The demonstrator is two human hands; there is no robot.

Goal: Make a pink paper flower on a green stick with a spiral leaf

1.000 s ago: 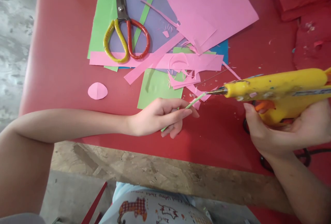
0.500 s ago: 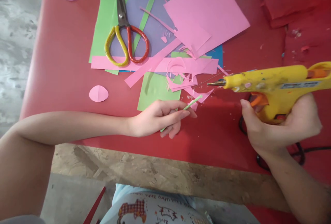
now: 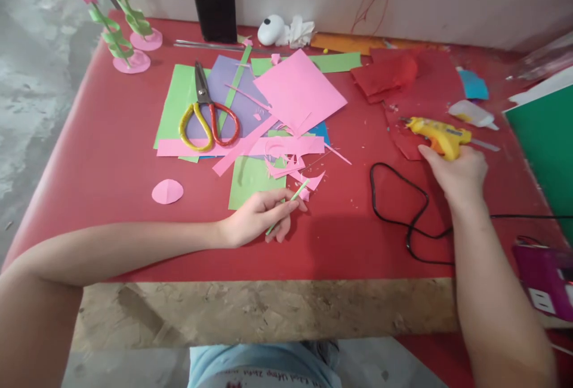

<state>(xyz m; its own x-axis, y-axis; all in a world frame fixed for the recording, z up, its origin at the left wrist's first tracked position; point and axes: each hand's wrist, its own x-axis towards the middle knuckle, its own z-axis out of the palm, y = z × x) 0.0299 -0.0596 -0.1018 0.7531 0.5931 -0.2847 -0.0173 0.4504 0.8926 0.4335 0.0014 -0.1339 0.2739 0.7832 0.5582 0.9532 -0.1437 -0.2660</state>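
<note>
Between the thumb and fingers of my left hand [image 3: 264,215] is a thin green paper stick [image 3: 301,190], slanting up to the right. My right hand [image 3: 461,176] is wrapped round the handle of a yellow hot glue gun [image 3: 439,132], whose nozzle points left. Some of the right fingers are hidden behind the gun. Pink paper scraps [image 3: 286,167] and a green sheet [image 3: 255,176] lie just beyond my left hand. Scissors [image 3: 203,98] with one yellow and one red handle rest on the papers. A creased pink paper oval [image 3: 168,191] lies to the left.
Two pink paper flowers [image 3: 119,42] stand on round bases at the far left. A black cord [image 3: 376,197] loops beside my right arm. At the right are a purple box [image 3: 541,274] and a green sheet [image 3: 546,137]. Red crepe paper [image 3: 387,74] lies at the back.
My right hand has carried the glue gun away from me, toward the back right. The left hand still holds the stick in nearly the same place. The view has tilted up, showing more table.
</note>
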